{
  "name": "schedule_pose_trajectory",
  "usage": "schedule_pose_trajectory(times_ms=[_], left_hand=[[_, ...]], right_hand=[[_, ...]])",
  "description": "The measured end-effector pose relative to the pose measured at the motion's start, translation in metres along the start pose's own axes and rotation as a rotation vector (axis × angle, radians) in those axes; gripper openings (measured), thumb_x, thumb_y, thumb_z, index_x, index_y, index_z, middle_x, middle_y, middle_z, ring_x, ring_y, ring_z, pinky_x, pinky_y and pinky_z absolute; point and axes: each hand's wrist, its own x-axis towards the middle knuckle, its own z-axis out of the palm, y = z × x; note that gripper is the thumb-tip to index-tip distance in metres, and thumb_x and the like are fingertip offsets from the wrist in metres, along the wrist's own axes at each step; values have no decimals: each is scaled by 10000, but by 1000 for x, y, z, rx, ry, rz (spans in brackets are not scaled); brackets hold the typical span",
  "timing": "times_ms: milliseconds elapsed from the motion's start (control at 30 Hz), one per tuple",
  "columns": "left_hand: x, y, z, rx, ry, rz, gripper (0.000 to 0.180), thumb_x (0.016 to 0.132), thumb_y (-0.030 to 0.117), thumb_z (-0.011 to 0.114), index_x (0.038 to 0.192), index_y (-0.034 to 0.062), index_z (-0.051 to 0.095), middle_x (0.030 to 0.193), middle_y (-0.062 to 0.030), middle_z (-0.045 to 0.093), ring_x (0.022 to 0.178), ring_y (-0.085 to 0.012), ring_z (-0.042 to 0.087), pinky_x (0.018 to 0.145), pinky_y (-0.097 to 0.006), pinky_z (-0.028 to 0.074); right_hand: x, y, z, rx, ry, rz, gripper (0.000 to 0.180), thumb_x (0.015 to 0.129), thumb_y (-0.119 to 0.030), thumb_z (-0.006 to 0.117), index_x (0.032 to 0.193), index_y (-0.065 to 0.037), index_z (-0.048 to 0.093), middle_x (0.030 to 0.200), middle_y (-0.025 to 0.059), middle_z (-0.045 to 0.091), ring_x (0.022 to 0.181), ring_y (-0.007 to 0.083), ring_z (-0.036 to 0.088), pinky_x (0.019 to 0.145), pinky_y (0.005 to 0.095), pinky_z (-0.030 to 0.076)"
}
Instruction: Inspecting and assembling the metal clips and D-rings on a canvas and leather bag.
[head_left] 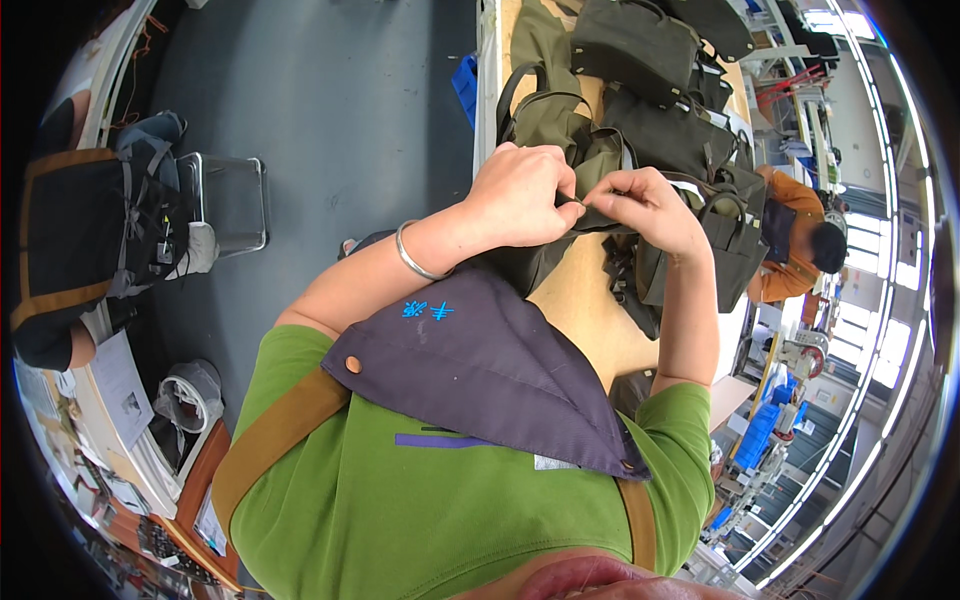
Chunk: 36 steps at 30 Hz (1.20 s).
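My left hand [522, 195], a metal bangle on its wrist, is closed in a pinch on the dark edge of an olive fabric bag [600, 158]. Close against it, my right hand [640, 205] pinches with thumb and forefinger near the same edge. Whatever lies between the right fingertips is too small to make out. Part of the bag hangs below my hands, and my fingers hide the spot where they meet. Several dark olive bags [655, 135] with handles lie heaped just beyond and to the right.
The bags lie on a pale wooden table [575, 300]. A blue bin [465, 88] stands by its left edge. To the right, a person in orange [800, 225] sits across the table. At left are a metal-framed stool [225, 200] and another person in a dark apron [75, 225].
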Motion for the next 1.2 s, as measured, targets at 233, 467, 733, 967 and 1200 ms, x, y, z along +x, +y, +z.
schedule_pose_trajectory(times_ms=[233, 467, 733, 967, 1200], left_hand=[[0, -1, -1, -20, -7, 22, 204, 722, 218, 736, 733, 19, 694, 819, -97, 644, 744, -293, 632, 679, -390, 482], [2, -1, -4, -45, -45, 69, 225, 737, 228, 737, 742, 6, 697, 823, -109, 646, 734, -300, 633, 669, -391, 483], [7, -5, -28, -54, -330, -55, 266, 740, 209, 770, 820, -36, 703, 830, -140, 673, 700, -277, 641, 648, -364, 493], [1, -3, -32, -14, -246, 31, 323, 714, 245, 806, 820, -42, 701, 766, -142, 672, 611, -265, 625, 591, -349, 485], [0, 6, -38, 120, -248, 23, 317, 718, 269, 815, 844, 9, 683, 638, -100, 615, 539, -255, 587, 551, -335, 465]], right_hand=[[-1, 1, 2, -38, 11, -11, 103, 792, -52, 684, 884, -9, 707, 612, -50, 553, 529, 8, 422, 461, 202, 313], [-2, 0, 1, -26, 0, -8, 87, 783, -31, 689, 866, -12, 707, 597, -58, 520, 536, 11, 407, 465, 212, 310], [1, -4, 5, -65, -12, -32, 69, 801, -15, 673, 868, -3, 684, 590, -90, 472, 511, -14, 366, 442, 202, 252], [0, -12, 10, -148, 38, -74, 135, 746, -69, 695, 863, -2, 684, 545, 39, 481, 537, 96, 427, 517, 296, 363], [0, -13, 10, -249, 56, -63, 180, 723, -114, 694, 868, -7, 699, 553, 87, 517, 522, 156, 469, 529, 320, 387]])
